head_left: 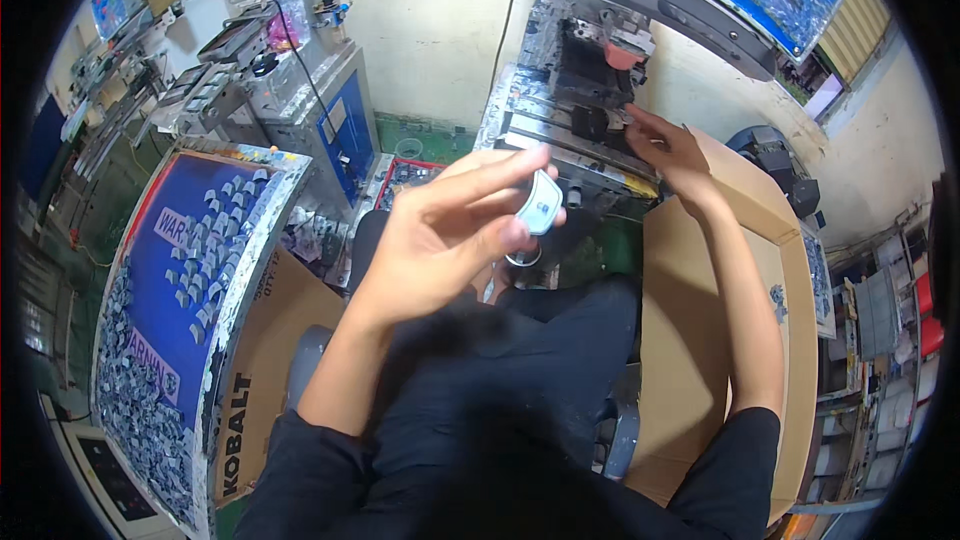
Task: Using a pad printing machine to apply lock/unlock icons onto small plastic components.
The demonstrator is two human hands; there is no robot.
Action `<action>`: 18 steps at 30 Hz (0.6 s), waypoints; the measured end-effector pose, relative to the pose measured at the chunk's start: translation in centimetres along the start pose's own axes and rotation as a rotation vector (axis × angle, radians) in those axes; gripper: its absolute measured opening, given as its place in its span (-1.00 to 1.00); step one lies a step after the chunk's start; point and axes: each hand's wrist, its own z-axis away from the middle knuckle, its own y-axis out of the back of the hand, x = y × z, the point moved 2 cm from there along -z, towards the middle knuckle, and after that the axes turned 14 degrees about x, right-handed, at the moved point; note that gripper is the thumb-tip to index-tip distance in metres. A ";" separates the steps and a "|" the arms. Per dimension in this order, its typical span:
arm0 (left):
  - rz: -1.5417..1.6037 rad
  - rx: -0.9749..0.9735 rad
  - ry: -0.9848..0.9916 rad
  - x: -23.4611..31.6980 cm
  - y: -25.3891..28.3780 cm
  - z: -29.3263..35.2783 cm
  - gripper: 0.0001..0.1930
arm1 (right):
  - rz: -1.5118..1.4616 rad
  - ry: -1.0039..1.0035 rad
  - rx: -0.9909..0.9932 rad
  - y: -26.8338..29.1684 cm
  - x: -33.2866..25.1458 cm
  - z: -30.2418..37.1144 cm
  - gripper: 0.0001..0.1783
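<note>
Head view: small grey piece point(541, 202) pinched between thumb and fingers of left hand point(425, 240), above lap point(530, 355). Right hand point(672, 152) at grimy machine point(545, 100), fingers loosely curled, can't tell if gripping. Blue board point(152, 285) left, covered with loose grey bits point(145, 445); open cardboard box point(690, 340) right; green floor point(445, 145), cream wall point(430, 30) behind.

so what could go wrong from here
The left hand holds the small pale piece between thumb and fingers, so it might slip and drop.

The right hand reaches in near the pink pad; fingers could get pinched if that part moves.

Many loose grey parts lie on the board at left; a bump might scatter them.
</note>
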 end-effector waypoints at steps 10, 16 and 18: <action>-0.054 0.120 -0.039 3.6 2.5 3.9 -0.38 | 0.393 -0.040 0.325 15.5 10.9 6.6 -0.66; -0.254 -0.003 -0.164 3.1 2.2 3.9 -0.46 | 0.565 -0.224 0.020 15.0 12.9 14.7 -0.66; -0.270 -0.006 -0.169 3.5 1.9 4.0 -0.46 | 0.525 -0.195 0.017 14.0 12.0 15.3 -0.62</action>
